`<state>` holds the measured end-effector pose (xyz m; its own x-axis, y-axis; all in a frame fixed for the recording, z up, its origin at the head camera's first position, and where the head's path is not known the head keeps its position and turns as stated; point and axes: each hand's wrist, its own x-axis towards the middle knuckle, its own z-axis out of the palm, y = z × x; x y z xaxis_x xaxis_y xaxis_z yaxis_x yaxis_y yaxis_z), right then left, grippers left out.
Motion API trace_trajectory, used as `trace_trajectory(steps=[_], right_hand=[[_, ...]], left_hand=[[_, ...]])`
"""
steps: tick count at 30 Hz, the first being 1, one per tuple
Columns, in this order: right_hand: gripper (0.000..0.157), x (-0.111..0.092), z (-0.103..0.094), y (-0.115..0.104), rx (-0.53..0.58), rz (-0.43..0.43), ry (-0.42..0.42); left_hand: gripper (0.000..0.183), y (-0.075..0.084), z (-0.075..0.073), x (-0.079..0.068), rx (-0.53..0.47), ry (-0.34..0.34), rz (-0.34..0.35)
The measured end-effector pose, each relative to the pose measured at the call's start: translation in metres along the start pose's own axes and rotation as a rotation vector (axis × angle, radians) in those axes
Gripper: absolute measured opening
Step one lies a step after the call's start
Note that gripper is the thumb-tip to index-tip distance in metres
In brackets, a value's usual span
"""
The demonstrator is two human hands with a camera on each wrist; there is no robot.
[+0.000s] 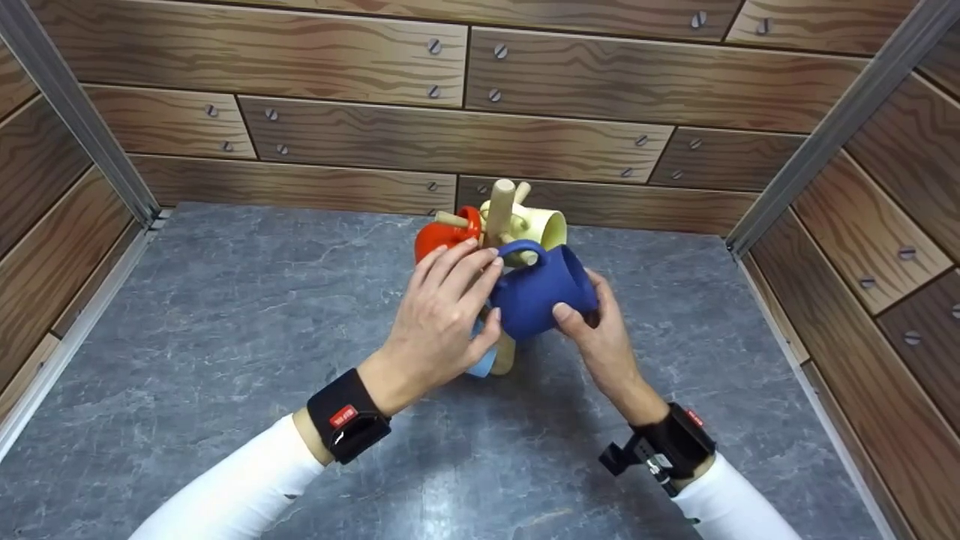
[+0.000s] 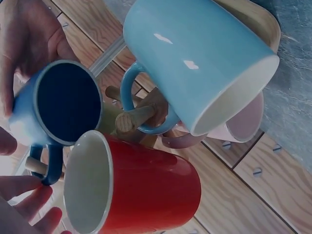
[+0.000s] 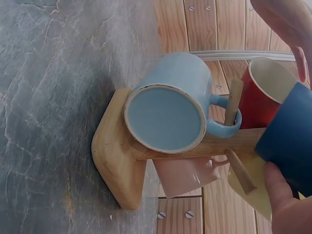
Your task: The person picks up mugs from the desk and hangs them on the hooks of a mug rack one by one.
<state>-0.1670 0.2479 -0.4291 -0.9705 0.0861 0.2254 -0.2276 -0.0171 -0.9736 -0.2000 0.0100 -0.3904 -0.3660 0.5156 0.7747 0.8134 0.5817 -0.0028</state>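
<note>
A dark blue mug (image 1: 536, 300) is tilted at the upper part of a wooden mug tree (image 1: 501, 206). Its handle loops round an upper peg (image 2: 36, 165). My right hand (image 1: 604, 341) grips the mug's body near the rim, thumb on the near side. My left hand (image 1: 442, 315) has its fingers extended over the handle side, fingertips touching the handle in the left wrist view. Lower on the tree, a light blue mug (image 3: 165, 112) hangs by its handle. A red mug (image 2: 151, 185) hangs on the left, a pale yellow mug (image 1: 547, 225) behind.
Low on the tree's far side is a pink mug (image 3: 185, 175). The tree's wooden base (image 3: 117, 151) stands on a grey stone-patterned tabletop (image 1: 247, 322). Wood-plank panels (image 1: 360, 60) enclose the back and sides, with metal posts (image 1: 832, 127) in the corners.
</note>
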Motion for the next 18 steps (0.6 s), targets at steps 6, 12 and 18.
trace_trajectory(steps=[6,12,18], right_hand=[[0.071,-0.0014,0.0008,0.0027,-0.001,-0.036,-0.041],[0.077,-0.0019,0.0008,0.0038,-0.049,-0.058,-0.050],[0.082,-0.0033,0.0011,0.0029,-0.049,-0.066,-0.070]], left_hand=[[0.050,-0.0017,0.0017,0.0002,0.010,-0.038,-0.030],[0.056,-0.0027,0.0027,-0.0001,0.013,-0.068,-0.041],[0.061,-0.0041,0.0028,-0.0028,0.003,-0.069,-0.038]])
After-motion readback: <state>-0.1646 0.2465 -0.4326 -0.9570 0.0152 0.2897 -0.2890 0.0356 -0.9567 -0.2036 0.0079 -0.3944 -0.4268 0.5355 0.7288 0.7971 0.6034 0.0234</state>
